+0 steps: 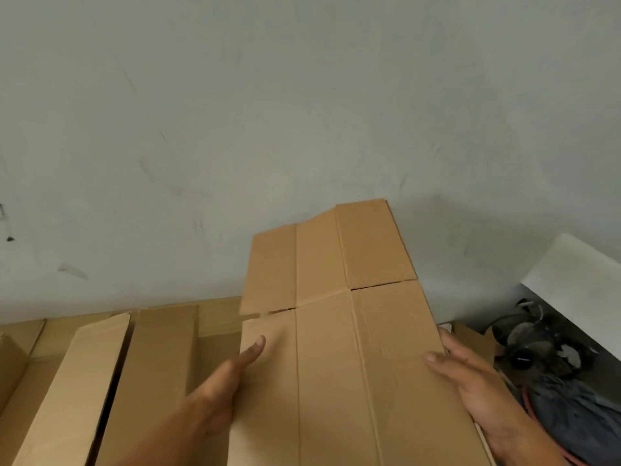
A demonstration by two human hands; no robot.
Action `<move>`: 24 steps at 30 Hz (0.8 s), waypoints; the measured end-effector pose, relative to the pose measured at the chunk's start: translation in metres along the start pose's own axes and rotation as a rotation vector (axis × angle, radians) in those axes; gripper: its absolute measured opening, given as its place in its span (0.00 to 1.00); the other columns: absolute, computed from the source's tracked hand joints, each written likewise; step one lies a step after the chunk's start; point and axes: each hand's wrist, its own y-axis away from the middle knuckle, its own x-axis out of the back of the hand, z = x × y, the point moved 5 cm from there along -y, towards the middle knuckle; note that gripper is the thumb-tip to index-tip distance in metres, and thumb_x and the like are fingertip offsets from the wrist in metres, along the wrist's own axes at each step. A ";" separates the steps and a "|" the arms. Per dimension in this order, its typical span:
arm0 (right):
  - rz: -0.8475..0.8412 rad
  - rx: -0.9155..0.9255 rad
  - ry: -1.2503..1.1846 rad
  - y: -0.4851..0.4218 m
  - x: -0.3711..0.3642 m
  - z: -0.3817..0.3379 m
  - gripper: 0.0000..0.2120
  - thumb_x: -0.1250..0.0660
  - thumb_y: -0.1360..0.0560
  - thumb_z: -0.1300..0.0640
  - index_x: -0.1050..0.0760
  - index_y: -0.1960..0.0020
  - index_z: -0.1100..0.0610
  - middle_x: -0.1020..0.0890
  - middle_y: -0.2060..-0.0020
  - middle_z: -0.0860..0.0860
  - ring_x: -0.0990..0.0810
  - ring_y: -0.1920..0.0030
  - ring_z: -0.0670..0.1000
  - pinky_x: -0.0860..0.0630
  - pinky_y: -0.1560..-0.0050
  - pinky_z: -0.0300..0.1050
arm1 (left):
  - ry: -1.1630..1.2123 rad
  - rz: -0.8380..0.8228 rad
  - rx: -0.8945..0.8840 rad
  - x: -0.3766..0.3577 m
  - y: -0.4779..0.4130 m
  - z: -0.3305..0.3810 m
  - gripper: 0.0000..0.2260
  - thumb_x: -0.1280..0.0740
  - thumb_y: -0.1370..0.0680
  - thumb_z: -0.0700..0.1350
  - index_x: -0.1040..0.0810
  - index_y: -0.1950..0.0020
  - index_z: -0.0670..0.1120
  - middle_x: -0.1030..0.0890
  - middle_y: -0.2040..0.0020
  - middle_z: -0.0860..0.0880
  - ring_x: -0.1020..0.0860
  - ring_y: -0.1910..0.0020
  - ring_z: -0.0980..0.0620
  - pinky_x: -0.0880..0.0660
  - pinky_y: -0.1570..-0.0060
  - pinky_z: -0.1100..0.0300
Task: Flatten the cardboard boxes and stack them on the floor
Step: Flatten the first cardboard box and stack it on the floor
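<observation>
Box: a flattened brown cardboard box (336,358) is held up between two bare hands in front of a pale grey wall (235,112), its far end tilted up toward the wall and its near end running out of the bottom of the frame.
Creases: long fold lines run the length of the sheet, dividing it into three panels.
Flaps: the top flaps (329,260) stand open past a cross crease; the right one reaches highest, and narrow slits separate the outer flaps from the body.
Left hand: the left hand (228,381) lies against the box's left edge, one finger stretched out flat on the left panel, the thumb side pressed along the edge; the other fingers are hidden behind the cardboard, so how they sit cannot be told.
Right hand: the right hand (470,375) grips the right edge, thumb on the front face, fingers wrapped behind and slightly apart at the tips.
Other boxes: to the left, more cardboard (111,381) stands or leans side by side along the foot of the wall, with dark gaps between the pieces; whether these are fully flattened cannot be told.
Right corner: a white slab (578,280) juts out from the wall, with a blurred dark machine (534,348) beneath it and grey cloth (578,422) lying just below that.
</observation>
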 end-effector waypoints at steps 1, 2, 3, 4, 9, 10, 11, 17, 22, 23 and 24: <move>0.004 -0.024 -0.010 -0.008 0.002 0.008 0.18 0.37 0.25 0.63 0.22 0.37 0.52 0.15 0.45 0.58 0.16 0.48 0.61 0.22 0.48 0.55 | 0.043 -0.007 -0.014 0.003 -0.001 0.000 0.20 0.29 0.25 0.52 0.20 0.37 0.44 0.16 0.44 0.38 0.17 0.47 0.39 0.23 0.43 0.45; 0.008 -0.050 -0.003 -0.017 0.004 0.016 0.17 0.37 0.23 0.64 0.22 0.37 0.52 0.15 0.45 0.58 0.17 0.46 0.62 0.23 0.45 0.57 | 0.068 0.038 -0.047 0.011 -0.005 0.000 0.17 0.29 0.25 0.45 0.21 0.37 0.41 0.16 0.45 0.36 0.17 0.49 0.37 0.22 0.47 0.43; 0.001 -0.076 0.014 -0.027 0.004 0.025 0.17 0.37 0.22 0.65 0.22 0.36 0.52 0.15 0.44 0.58 0.17 0.44 0.62 0.24 0.41 0.59 | 0.082 0.086 -0.089 0.019 -0.009 0.000 0.17 0.30 0.25 0.39 0.22 0.36 0.41 0.17 0.46 0.34 0.17 0.49 0.34 0.21 0.48 0.39; -0.011 -0.105 0.037 -0.037 0.004 0.035 0.18 0.38 0.22 0.66 0.23 0.36 0.53 0.15 0.44 0.57 0.18 0.43 0.61 0.25 0.38 0.60 | 0.091 0.137 -0.120 0.027 -0.013 -0.001 0.18 0.31 0.25 0.35 0.23 0.36 0.42 0.17 0.46 0.34 0.18 0.48 0.33 0.21 0.48 0.36; -0.036 -0.269 0.204 -0.091 -0.003 0.097 0.20 0.39 0.22 0.74 0.23 0.39 0.54 0.14 0.48 0.56 0.16 0.45 0.58 0.22 0.41 0.55 | -0.086 0.454 -0.143 0.044 -0.023 -0.018 0.15 0.31 0.23 0.34 0.23 0.41 0.49 0.15 0.49 0.42 0.16 0.50 0.40 0.19 0.49 0.38; -0.026 -0.289 0.225 -0.102 -0.003 0.111 0.20 0.39 0.23 0.75 0.22 0.41 0.54 0.13 0.50 0.56 0.16 0.46 0.58 0.22 0.42 0.55 | -0.117 0.497 -0.137 0.045 -0.025 -0.023 0.14 0.31 0.23 0.35 0.23 0.42 0.50 0.15 0.50 0.44 0.16 0.51 0.42 0.19 0.49 0.40; -0.011 -0.304 0.247 -0.113 -0.003 0.124 0.20 0.39 0.23 0.75 0.22 0.41 0.54 0.13 0.51 0.55 0.16 0.47 0.58 0.22 0.42 0.55 | -0.147 0.532 -0.128 0.046 -0.028 -0.027 0.14 0.30 0.23 0.35 0.23 0.43 0.51 0.15 0.50 0.46 0.16 0.51 0.43 0.19 0.50 0.41; 0.026 -0.426 0.304 -0.169 -0.006 0.192 0.20 0.38 0.25 0.75 0.21 0.46 0.53 0.13 0.55 0.54 0.16 0.51 0.56 0.20 0.54 0.49 | -0.293 0.728 -0.035 0.056 -0.059 -0.048 0.13 0.30 0.23 0.38 0.23 0.43 0.53 0.16 0.51 0.49 0.17 0.54 0.48 0.19 0.53 0.49; -0.015 -0.466 0.471 -0.202 -0.004 0.229 0.15 0.36 0.23 0.70 0.21 0.42 0.55 0.15 0.53 0.48 0.17 0.51 0.50 0.21 0.47 0.48 | -0.431 0.841 0.049 0.062 -0.081 -0.062 0.17 0.31 0.22 0.40 0.27 0.34 0.48 0.20 0.52 0.52 0.20 0.52 0.49 0.22 0.50 0.53; -0.038 -0.459 0.532 -0.203 -0.006 0.230 0.15 0.36 0.23 0.68 0.21 0.42 0.53 0.15 0.51 0.48 0.18 0.50 0.49 0.21 0.45 0.49 | -0.521 0.848 0.037 0.062 -0.081 -0.061 0.20 0.30 0.23 0.41 0.28 0.32 0.47 0.20 0.48 0.49 0.21 0.49 0.47 0.22 0.46 0.52; -0.075 -0.453 0.600 -0.207 -0.008 0.229 0.13 0.36 0.23 0.66 0.21 0.43 0.52 0.16 0.49 0.49 0.18 0.50 0.48 0.21 0.43 0.50 | -0.625 0.852 0.042 0.061 -0.084 -0.062 0.24 0.30 0.23 0.42 0.32 0.28 0.46 0.21 0.42 0.46 0.22 0.43 0.44 0.24 0.41 0.51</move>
